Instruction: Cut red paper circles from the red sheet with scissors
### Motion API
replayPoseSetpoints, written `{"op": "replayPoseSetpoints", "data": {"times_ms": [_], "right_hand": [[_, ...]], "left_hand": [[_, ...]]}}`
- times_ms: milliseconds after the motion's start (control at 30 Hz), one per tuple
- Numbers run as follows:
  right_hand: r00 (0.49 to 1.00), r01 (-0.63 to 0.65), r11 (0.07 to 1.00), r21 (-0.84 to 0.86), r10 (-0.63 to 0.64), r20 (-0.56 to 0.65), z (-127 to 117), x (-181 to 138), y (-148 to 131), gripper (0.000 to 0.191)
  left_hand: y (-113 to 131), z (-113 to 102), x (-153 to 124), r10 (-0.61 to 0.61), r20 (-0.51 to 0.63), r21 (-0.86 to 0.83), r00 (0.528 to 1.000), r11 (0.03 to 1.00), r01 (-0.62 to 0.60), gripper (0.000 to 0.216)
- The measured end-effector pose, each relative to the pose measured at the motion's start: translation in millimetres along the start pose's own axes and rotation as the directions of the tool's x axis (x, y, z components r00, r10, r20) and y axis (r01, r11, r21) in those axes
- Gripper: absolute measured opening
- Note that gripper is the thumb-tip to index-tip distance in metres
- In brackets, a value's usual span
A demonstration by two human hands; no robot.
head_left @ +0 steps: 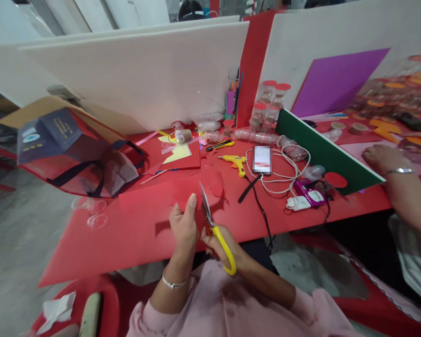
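One piece of red paper (186, 188) sits pinched in the left hand (185, 227) above the red table (126, 241); the right hand (235, 245) grips yellow-handled scissors (221, 239) beside it, near a glue gun (237, 162).

Left hand (184, 225): gripping red paper (186, 191), thumb uppermost; silver bangle (174, 284) at wrist. Right hand (229, 241): scissors (229, 250), yellow-handled, blades pointing away from the wearer, beside the paper. Table (101, 250), red. Ahead of the hands: glue gun (235, 163), yellow; utility knife (220, 145), just beyond it; phone (262, 159), screen lit, white cable (282, 180) looped beside it. Left: bag (101, 161), dark handles. Right: green board (323, 152), on edge; purple board (340, 84), farther back; co-worker's hand (379, 157). Clear jars (266, 114), red-lidded, near the partition (143, 79).
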State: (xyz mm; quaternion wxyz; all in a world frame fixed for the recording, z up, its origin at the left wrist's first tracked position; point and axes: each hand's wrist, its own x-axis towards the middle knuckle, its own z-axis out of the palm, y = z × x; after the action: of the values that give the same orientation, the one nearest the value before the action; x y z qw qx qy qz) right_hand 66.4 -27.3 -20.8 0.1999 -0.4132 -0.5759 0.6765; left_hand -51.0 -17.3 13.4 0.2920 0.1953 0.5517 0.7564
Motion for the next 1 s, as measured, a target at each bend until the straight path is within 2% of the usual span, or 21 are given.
{"op": "replayPoseSetpoints", "data": {"times_ms": [100,300,533,733,1000], "right_hand": [[1.000,0.011,1.000,-0.021,-0.011,0.023,-2.2,1.6,0.1,0.011],[0.999,-0.001,0.996,-0.094,-0.002,-0.035,-1.2,3.5,3.7,0.013],[0.999,0.052,0.997,-0.057,-0.052,-0.002,-2.9,-4.6,-10.9,0.015],[1.000,0.012,0.999,-0.043,-0.012,-0.015,-1.8,-5.6,-11.5,0.012],[0.998,-0.056,0.998,0.005,0.056,0.002,0.6,-3.4,5.8,0.008]], "left_hand": [[1.2,-2.0,0.2,0.016,0.029,0.021,0.999,1.000,-0.017,0.032],[1.8,-8.7,2.8,0.043,0.058,0.054,0.997,0.997,-0.046,0.029],[2.4,-8.3,3.7,0.048,0.043,0.068,0.998,0.996,-0.050,0.030],[6.6,-9.6,2.6,0.015,0.044,0.056,0.999,0.998,-0.018,0.028],[1.7,-12.6,5.1,0.014,0.046,0.015,0.999,1.000,-0.014,0.027]]}}
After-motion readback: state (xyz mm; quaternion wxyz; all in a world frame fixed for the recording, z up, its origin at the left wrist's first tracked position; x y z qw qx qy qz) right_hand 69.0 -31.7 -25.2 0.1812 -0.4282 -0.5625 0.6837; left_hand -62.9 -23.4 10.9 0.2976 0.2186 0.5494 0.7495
